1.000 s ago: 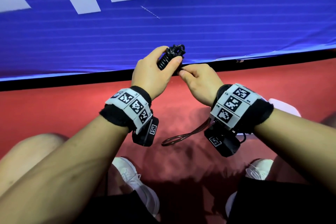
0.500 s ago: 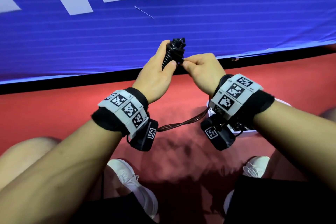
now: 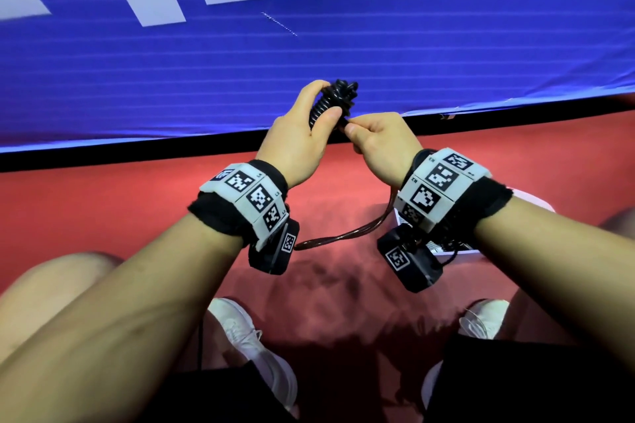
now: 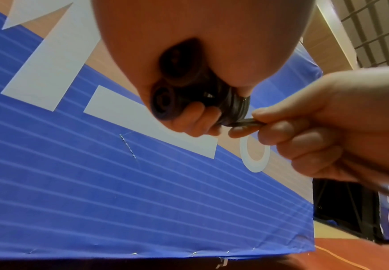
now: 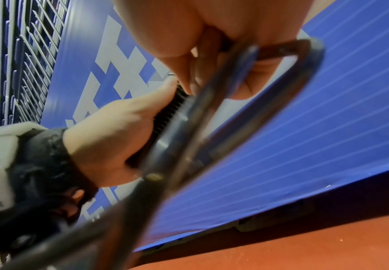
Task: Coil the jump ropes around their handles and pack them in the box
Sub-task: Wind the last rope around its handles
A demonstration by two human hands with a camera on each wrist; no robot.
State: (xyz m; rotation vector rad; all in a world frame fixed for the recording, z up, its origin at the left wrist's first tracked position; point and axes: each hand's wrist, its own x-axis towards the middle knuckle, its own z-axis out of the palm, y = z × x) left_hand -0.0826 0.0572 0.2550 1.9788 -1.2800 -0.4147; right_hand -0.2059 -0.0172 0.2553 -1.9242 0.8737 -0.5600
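Two hands: left hand (image 3: 297, 141) grips one coiled handles (image 3: 331, 103); right hand (image 3: 379, 144) pinches rope (image 3: 343, 233).

Stretching across the far side above a black strip (image 3: 103, 156): blue banner (image 3: 309, 55) bearing white shapes. Covering the ground: red floor (image 3: 103, 216). Standing there: white shoes (image 3: 252, 347).

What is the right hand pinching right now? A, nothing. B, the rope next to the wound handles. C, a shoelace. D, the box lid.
B: the right hand pinches the rope where it leaves the coil on the handles, which the left hand grips.
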